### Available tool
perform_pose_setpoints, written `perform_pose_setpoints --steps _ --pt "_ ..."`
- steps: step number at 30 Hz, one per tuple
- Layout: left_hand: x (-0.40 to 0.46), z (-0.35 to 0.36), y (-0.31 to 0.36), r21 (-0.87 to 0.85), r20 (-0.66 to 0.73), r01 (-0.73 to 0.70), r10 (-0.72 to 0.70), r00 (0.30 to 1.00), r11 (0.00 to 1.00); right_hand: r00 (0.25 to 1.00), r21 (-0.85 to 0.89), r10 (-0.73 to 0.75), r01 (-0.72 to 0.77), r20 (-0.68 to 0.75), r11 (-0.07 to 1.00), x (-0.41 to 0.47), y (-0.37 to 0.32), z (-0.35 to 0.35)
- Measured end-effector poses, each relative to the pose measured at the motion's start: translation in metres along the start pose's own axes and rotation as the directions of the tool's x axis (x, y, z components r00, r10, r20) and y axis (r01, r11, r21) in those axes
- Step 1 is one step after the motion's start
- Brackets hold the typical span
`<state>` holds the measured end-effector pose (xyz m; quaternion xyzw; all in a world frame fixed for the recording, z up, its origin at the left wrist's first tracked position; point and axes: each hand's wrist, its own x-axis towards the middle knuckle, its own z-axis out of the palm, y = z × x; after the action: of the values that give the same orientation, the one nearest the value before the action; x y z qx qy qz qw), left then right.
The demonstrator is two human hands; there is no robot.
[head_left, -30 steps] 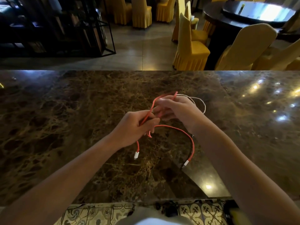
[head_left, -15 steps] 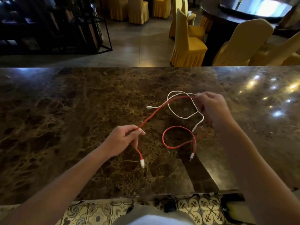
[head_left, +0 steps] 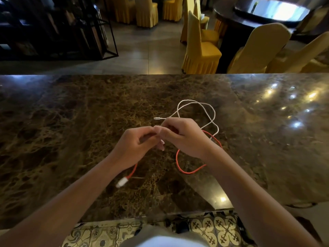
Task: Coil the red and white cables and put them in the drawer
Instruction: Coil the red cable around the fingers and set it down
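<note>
My two hands meet over the middle of the brown marble counter [head_left: 71, 139]. My left hand [head_left: 135, 145] grips the red cable [head_left: 188, 171]; one red end with a white plug hangs blurred below my left wrist. My right hand [head_left: 181, 136] has its fingers curled round the same red cable, fingertips touching the left hand. The rest of the red cable loops on the counter under my right wrist. The white cable [head_left: 199, 106] lies in loose loops just beyond my right hand, its plug pointing left. No drawer is in view.
The counter's far edge runs across the view; beyond it are yellow-covered chairs [head_left: 199, 50], a dark round table [head_left: 258, 16] and a black shelf frame [head_left: 71, 29]. The near edge drops to a patterned tile floor [head_left: 213, 229].
My right hand has come back from the right to meet my left hand. The red cable was drawn in, and its plug end swings below my left wrist. The white cable stays on the counter.
</note>
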<state>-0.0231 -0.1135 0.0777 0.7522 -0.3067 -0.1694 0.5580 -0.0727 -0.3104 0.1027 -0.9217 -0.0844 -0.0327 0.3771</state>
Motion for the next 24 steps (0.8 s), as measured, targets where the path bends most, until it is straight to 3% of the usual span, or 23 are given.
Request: perform_pose_setpoints --steps 2,5,10,16,20,24 --pt "-0.003 -0.002 -0.002 0.005 -0.008 0.003 -0.003 1.0 1.0 0.997 -0.031 0.005 -0.003 0.072 1.0 -0.001 0.003 -0.007" --pt "-0.006 -0.003 -0.007 0.03 0.018 0.022 -0.023 1.0 0.999 0.985 0.086 -0.008 -0.007 0.172 0.996 -0.002 0.004 -0.013" --pt "-0.007 0.001 -0.011 0.097 0.026 0.021 -0.023 0.999 0.995 0.99 0.462 -0.073 0.009 0.119 0.887 -0.001 0.002 -0.027" --pt "-0.005 0.002 -0.014 0.094 0.141 0.144 -0.157 0.978 0.985 0.985 0.675 -0.154 0.059 0.082 0.736 -0.006 0.004 -0.054" --pt "-0.006 0.004 -0.01 -0.055 0.233 0.151 -0.134 0.963 0.987 0.964 0.537 -0.156 0.017 0.214 0.843 -0.007 0.02 -0.064" --pt "-0.005 0.002 -0.003 -0.225 0.202 0.219 -0.174 0.964 0.949 0.87 0.272 0.01 -0.165 0.494 0.948 -0.013 0.039 -0.062"
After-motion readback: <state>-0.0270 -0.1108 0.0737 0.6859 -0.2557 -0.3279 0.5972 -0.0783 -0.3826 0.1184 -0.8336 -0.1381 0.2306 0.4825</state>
